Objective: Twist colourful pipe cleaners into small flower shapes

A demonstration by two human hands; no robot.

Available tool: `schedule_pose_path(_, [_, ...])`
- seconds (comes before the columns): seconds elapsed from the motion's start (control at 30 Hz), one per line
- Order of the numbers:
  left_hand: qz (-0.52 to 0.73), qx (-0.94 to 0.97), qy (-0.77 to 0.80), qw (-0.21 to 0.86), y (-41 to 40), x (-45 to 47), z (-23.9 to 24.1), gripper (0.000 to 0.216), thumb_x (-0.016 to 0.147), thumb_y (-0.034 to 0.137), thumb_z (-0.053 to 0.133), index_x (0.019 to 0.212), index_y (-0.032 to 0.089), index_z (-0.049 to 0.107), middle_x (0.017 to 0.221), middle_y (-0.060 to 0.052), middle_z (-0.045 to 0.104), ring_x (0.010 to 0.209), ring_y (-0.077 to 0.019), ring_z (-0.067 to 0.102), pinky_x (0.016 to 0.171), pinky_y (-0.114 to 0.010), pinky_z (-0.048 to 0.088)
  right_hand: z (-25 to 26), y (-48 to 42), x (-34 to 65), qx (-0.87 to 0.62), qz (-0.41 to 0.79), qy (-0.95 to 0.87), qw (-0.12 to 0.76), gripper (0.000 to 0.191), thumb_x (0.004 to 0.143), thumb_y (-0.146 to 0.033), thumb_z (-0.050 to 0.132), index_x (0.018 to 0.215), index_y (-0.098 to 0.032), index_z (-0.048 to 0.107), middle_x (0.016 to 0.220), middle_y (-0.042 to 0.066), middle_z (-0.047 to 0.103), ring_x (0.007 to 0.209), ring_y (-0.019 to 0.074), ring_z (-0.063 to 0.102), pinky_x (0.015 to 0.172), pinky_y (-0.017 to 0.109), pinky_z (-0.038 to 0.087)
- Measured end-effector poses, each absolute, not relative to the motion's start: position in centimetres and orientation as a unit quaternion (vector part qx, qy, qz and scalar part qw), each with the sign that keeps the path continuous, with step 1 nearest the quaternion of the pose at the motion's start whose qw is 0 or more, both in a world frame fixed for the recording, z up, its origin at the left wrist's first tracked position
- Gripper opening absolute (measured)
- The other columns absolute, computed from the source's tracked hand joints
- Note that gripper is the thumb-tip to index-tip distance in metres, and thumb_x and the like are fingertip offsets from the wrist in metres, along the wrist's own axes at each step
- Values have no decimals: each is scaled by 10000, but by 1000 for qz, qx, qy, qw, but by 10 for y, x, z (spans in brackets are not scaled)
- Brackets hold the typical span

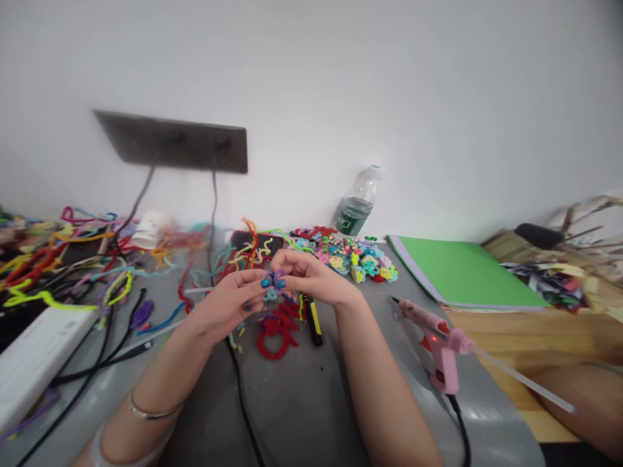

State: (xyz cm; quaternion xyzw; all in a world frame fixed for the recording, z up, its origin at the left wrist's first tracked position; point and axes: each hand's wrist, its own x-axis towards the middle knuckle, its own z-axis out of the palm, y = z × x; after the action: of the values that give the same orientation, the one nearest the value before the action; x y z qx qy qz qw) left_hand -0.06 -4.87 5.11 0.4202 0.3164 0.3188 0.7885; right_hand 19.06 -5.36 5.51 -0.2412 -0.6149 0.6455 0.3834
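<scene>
Both hands meet over the middle of the grey table, pinching one small purple pipe-cleaner piece (277,275) between thumbs and fingers. My left hand (238,295) grips it from the left, my right hand (311,277) from the right. Blue polish covers the nails. Just below lies a red pipe-cleaner shape (272,344) with a round loop. A black and yellow utility knife (314,321) rests beside it, near my right wrist. Behind the hands sits a pile of colourful pipe-cleaner flowers (360,256). The purple piece is partly hidden by fingertips.
A pink glue gun (433,337) with a clear stick and lit red light lies at right. Green sheets (467,269) are behind it. A bottle (357,204) leans against the wall. Tangled pipe cleaners (53,246), cables and a white box (39,357) crowd the left. Another person's limb (579,395) shows at right.
</scene>
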Motion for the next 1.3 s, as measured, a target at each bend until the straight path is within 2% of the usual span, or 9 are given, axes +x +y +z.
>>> schedule_pose_path(0.1, [335, 387, 295, 807, -50, 3, 49, 279, 656, 313, 869, 771, 125, 698, 539, 76, 384, 472, -38, 278, 433, -167, 289, 53, -54, 187, -235, 664, -586, 402, 280, 845, -388, 715, 914, -186, 534, 696, -50, 563, 528, 58, 480, 508, 170, 416])
schedule_pose_path(0.17, [386, 363, 289, 798, -52, 7, 48, 280, 636, 303, 878, 763, 145, 685, 567, 59, 465, 467, -34, 315, 435, -163, 307, 50, -53, 179, -230, 676, -537, 449, 320, 815, -408, 742, 924, -201, 523, 686, -60, 548, 527, 59, 480, 511, 168, 436])
schedule_pose_path(0.23, [439, 361, 290, 770, -54, 12, 48, 306, 602, 317, 895, 763, 165, 683, 620, 29, 575, 487, -46, 414, 461, -168, 360, 48, -53, 171, -221, 692, -493, 478, 342, 797, -414, 759, 916, -214, 507, 686, -63, 536, 546, 64, 497, 527, 168, 462])
schedule_pose_path(0.33, [505, 375, 292, 720, -56, 18, 49, 341, 550, 354, 914, 721, 183, 674, 616, 19, 628, 538, -89, 534, 492, -188, 425, 45, -53, 160, -197, 714, -460, 489, 372, 772, -420, 780, 906, -224, 494, 698, -61, 544, 557, 69, 517, 533, 174, 489])
schedule_pose_path(0.43, [532, 388, 294, 693, -57, 17, 51, 340, 555, 391, 906, 693, 181, 676, 572, 32, 603, 492, -89, 512, 463, -203, 430, 44, -53, 155, -181, 722, -460, 485, 381, 776, -439, 774, 914, -226, 490, 683, -65, 544, 548, 71, 536, 538, 181, 505])
schedule_pose_path(0.57, [500, 405, 306, 702, -55, 14, 52, 345, 568, 412, 900, 718, 165, 710, 588, 17, 607, 502, -85, 500, 498, -212, 446, 45, -53, 160, -194, 706, -486, 477, 360, 798, -424, 761, 913, -213, 493, 684, -57, 562, 555, 67, 537, 541, 168, 483])
schedule_pose_path(0.97, [381, 379, 312, 784, -58, 11, 50, 302, 649, 355, 871, 761, 115, 726, 582, 41, 463, 499, -42, 288, 446, -156, 293, 54, -52, 194, -195, 684, -587, 387, 227, 864, -304, 707, 891, -168, 528, 716, -38, 596, 554, 55, 545, 540, 161, 446])
schedule_pose_path(1.1, [378, 379, 297, 791, -56, 7, 52, 280, 672, 341, 855, 776, 125, 710, 627, 23, 486, 532, -59, 329, 477, -171, 330, 51, -51, 190, -188, 703, -558, 399, 242, 855, -314, 719, 928, -177, 534, 732, -37, 605, 558, 58, 556, 550, 167, 468])
schedule_pose_path(1.3, [349, 401, 280, 799, -52, 0, 48, 304, 734, 396, 800, 745, 140, 637, 623, 47, 401, 545, -69, 318, 498, -192, 340, 51, -52, 189, -203, 683, -558, 426, 215, 882, -341, 682, 947, -174, 563, 723, -43, 559, 544, 54, 501, 517, 166, 439])
